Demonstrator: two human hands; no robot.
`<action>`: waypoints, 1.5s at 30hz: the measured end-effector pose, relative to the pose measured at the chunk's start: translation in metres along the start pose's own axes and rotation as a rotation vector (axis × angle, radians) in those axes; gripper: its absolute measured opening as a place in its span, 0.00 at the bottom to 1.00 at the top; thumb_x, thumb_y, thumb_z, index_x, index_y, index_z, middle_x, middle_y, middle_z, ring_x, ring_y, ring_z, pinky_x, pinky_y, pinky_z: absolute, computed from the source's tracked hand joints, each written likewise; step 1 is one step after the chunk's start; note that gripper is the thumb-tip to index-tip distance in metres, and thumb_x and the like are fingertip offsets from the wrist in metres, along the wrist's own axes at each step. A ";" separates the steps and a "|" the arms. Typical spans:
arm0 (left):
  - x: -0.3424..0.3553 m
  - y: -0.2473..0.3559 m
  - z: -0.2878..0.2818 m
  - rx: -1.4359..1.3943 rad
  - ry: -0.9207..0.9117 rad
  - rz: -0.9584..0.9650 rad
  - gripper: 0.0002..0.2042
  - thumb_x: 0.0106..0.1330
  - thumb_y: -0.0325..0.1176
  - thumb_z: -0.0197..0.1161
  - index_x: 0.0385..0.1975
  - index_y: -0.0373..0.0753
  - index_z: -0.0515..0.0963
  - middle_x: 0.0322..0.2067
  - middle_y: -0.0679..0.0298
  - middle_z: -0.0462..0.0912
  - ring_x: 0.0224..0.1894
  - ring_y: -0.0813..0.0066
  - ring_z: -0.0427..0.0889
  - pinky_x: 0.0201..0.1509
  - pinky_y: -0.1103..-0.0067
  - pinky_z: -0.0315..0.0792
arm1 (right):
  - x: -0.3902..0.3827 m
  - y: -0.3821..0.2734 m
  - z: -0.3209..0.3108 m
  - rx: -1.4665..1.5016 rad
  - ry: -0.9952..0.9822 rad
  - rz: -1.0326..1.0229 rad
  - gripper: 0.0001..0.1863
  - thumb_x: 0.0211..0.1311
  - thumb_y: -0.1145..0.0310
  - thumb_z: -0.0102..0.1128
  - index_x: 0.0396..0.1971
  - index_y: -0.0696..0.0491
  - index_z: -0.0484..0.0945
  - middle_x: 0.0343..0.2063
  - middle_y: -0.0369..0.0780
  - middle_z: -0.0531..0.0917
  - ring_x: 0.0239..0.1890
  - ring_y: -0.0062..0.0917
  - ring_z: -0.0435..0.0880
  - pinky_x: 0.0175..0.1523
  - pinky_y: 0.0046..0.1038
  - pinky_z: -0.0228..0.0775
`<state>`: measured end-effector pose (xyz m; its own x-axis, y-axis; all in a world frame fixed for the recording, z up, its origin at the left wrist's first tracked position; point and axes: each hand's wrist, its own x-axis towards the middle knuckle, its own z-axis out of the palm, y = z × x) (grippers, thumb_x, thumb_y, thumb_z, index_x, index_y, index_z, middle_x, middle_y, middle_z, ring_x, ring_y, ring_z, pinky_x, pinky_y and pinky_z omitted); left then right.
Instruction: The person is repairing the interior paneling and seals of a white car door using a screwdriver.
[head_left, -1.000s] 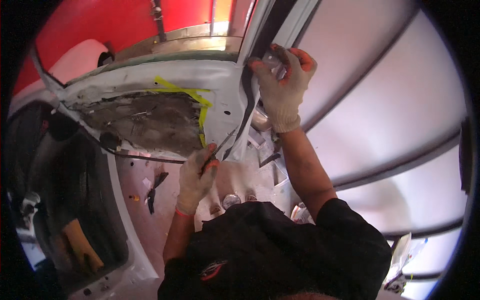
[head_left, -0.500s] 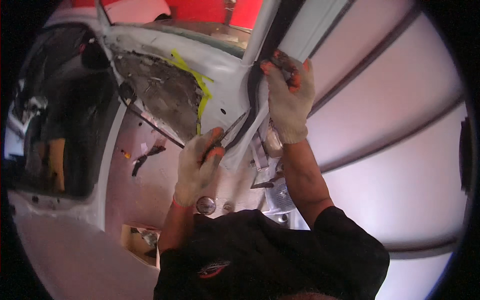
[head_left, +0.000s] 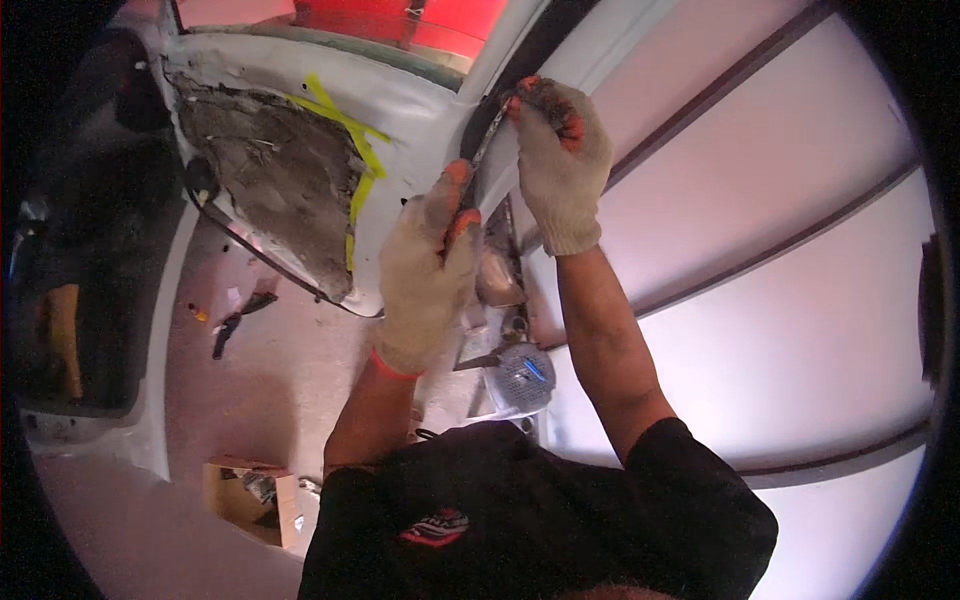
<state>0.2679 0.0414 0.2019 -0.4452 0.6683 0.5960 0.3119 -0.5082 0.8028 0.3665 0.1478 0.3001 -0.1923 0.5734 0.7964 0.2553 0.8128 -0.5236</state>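
A white car door [head_left: 425,100] stands in front of me, with a black rubber seal strip [head_left: 552,45] along its right edge. My left hand [head_left: 430,275], in a pale glove with orange fingertips, is closed around a thin, pointed metal tool [head_left: 490,137]. The tool slants up along the seal, its tip close to my right fingers. Gloved the same way, my right hand [head_left: 563,165] is higher up, its thumb and fingers pinched at the seal strip. The tool's handle is hidden in my left palm.
Yellow-green tape [head_left: 350,130] borders the door's bare grey inner area [head_left: 270,160]. A cardboard box [head_left: 280,500] with small parts lies on the floor at lower left, near a black object [head_left: 235,325]. A pale panelled wall [head_left: 740,200] runs along the right.
My left hand has moved up and right, bringing the tool from lower on the door edge to beside my right fingers. The right hand stays at the seal. The view has shifted somewhat.
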 end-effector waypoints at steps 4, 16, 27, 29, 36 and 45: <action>-0.003 0.002 0.012 0.032 0.051 0.054 0.24 0.68 0.29 0.62 0.66 0.41 0.74 0.34 0.52 0.77 0.35 0.54 0.80 0.41 0.66 0.75 | 0.000 -0.001 0.007 0.242 0.085 0.077 0.11 0.62 0.78 0.65 0.45 0.61 0.83 0.37 0.41 0.87 0.41 0.21 0.87 0.48 0.25 0.78; 0.000 0.003 0.012 0.064 0.044 0.046 0.26 0.69 0.31 0.62 0.68 0.43 0.72 0.36 0.51 0.77 0.36 0.49 0.81 0.41 0.60 0.76 | -0.002 0.012 0.015 0.069 0.093 -0.048 0.11 0.68 0.79 0.63 0.48 0.60 0.76 0.40 0.39 0.85 0.41 0.19 0.84 0.46 0.21 0.77; -0.001 0.028 0.017 0.287 0.052 -0.056 0.24 0.72 0.33 0.56 0.68 0.41 0.69 0.41 0.45 0.78 0.41 0.41 0.81 0.45 0.56 0.75 | -0.003 0.013 0.018 0.118 0.131 -0.096 0.14 0.63 0.71 0.70 0.46 0.59 0.81 0.40 0.45 0.86 0.43 0.31 0.86 0.51 0.30 0.78; 0.000 0.033 0.018 0.329 0.061 -0.038 0.24 0.72 0.33 0.55 0.68 0.41 0.69 0.41 0.45 0.78 0.42 0.40 0.81 0.46 0.55 0.75 | -0.005 0.012 0.020 0.188 0.131 -0.059 0.14 0.63 0.71 0.70 0.46 0.59 0.81 0.40 0.45 0.86 0.43 0.31 0.86 0.51 0.30 0.78; 0.010 0.047 0.020 0.434 0.022 -0.077 0.24 0.72 0.33 0.53 0.68 0.40 0.68 0.41 0.43 0.78 0.44 0.39 0.80 0.47 0.54 0.75 | 0.002 0.001 0.014 0.025 0.136 -0.112 0.15 0.62 0.71 0.70 0.47 0.59 0.80 0.40 0.46 0.85 0.45 0.32 0.86 0.52 0.31 0.78; -0.001 0.052 0.017 0.316 0.068 -0.038 0.25 0.71 0.32 0.56 0.69 0.38 0.68 0.40 0.42 0.78 0.41 0.39 0.79 0.44 0.54 0.72 | 0.001 0.008 0.019 0.136 0.138 -0.122 0.13 0.63 0.73 0.69 0.46 0.59 0.80 0.41 0.44 0.85 0.45 0.31 0.86 0.51 0.30 0.78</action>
<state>0.2989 0.0232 0.2433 -0.5134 0.6401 0.5716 0.5342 -0.2828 0.7966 0.3505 0.1563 0.2909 -0.0796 0.4582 0.8853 0.1058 0.8869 -0.4496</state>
